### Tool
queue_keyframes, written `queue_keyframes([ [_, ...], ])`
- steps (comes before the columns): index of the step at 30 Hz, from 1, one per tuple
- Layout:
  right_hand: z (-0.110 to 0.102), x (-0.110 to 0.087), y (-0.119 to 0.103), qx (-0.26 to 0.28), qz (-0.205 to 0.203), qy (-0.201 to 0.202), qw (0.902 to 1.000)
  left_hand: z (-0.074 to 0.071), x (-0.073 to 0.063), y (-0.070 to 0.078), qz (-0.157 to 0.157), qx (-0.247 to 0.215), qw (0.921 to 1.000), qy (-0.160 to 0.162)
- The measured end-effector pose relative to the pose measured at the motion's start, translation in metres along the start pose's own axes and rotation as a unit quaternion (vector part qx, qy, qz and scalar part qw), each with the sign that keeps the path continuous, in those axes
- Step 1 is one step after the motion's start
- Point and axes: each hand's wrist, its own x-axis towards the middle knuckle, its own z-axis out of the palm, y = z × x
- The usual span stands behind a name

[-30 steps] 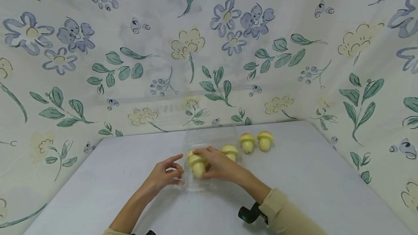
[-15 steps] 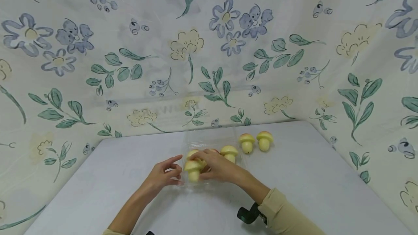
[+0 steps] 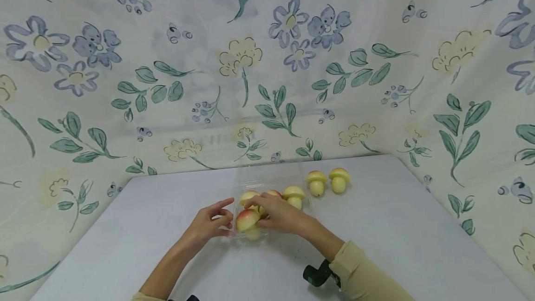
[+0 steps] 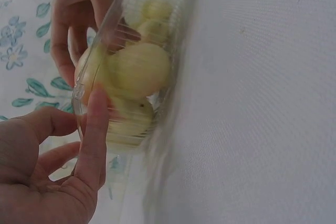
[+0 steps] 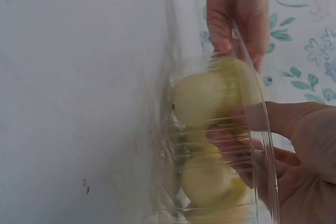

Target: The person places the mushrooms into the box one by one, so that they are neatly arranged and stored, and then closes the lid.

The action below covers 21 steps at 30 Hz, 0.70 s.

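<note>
Red-topped mushroom (image 3: 247,219) lay in clear plastic container (image 3: 269,178), center of frame, lower left of right hand's (image 3: 282,212) fingertips, stem slanting lower right. Right hand looked nearer; whether pinching, couldn't tell. Left hand (image 3: 210,221), fingers extended, touched container's left side.

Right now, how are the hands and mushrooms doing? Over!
Left hand at box side. Right hand inside, by nearest mushroom, grip unclear. Two mushrooms outside. Lid open, not blocking.

Mushrms (image 3: 248,219) yel. w/ some red; tbl. (image 3: 125,226) white; backdrop (image 3: 200,27) blue/grn. floral.
</note>
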Motion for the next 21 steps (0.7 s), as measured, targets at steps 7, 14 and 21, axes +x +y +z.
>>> queue_keyframes([
  [7, -0.004, -0.003, 0.002, 0.029, 0.011, -0.013, 0.9994, 0.001, 0.0, -0.001, 0.004, 0.003, 1.0, 0.003],
  [14, -0.014, -0.01, 0.008, 0.025, 0.025, -0.01, 0.9993, 0.0, 0.0, -0.001, 0.006, -0.001, 1.0, -0.003],
  [21, -0.036, -0.024, 0.019, 0.029, 0.023, 0.024, 0.999, 0.001, 0.0, -0.001, 0.0, -0.002, 1.0, 0.006],
])
